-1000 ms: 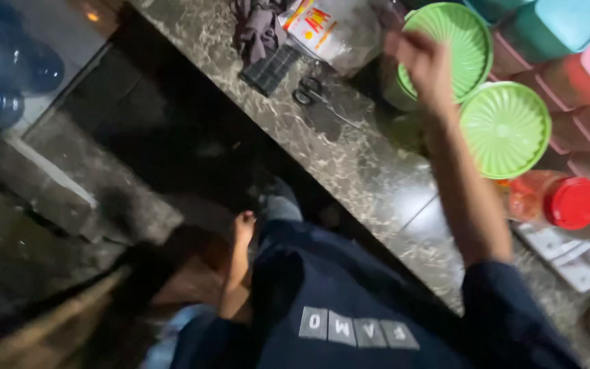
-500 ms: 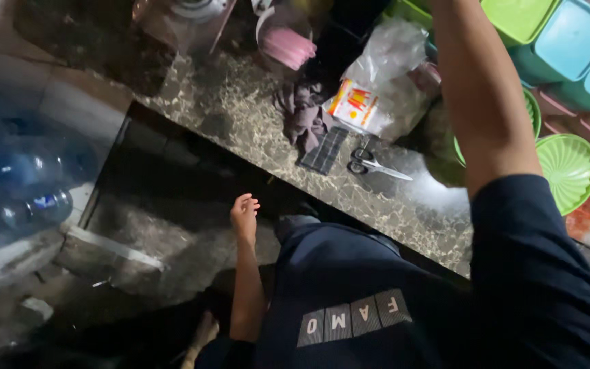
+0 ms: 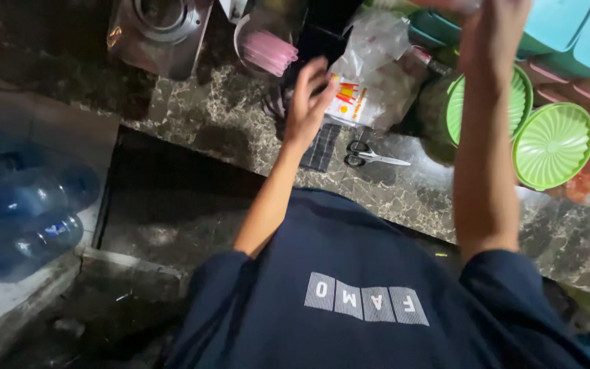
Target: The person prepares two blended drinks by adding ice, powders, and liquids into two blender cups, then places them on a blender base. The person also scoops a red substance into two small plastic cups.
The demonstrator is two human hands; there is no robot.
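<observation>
Left hand (image 3: 308,102) is up near top center w/ fingers spread loose, gripping nothing, hovering just over the crinkly clear plastic bag w/ a red-and-yellow label (image 3: 367,85) on the dark speckled stone counter (image 3: 233,130). Right hand (image 3: 496,20) is at the top right edge, blurry and cut off, so can't tell its grip. Small metal scissors (image 3: 370,156) lie just below the bag, round green ribbed plastic lids (image 3: 554,145) at the right.

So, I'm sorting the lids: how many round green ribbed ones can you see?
2: one green lid partly behind the raised right arm, another green lid beside it, rightward. More may be hidden.
</observation>
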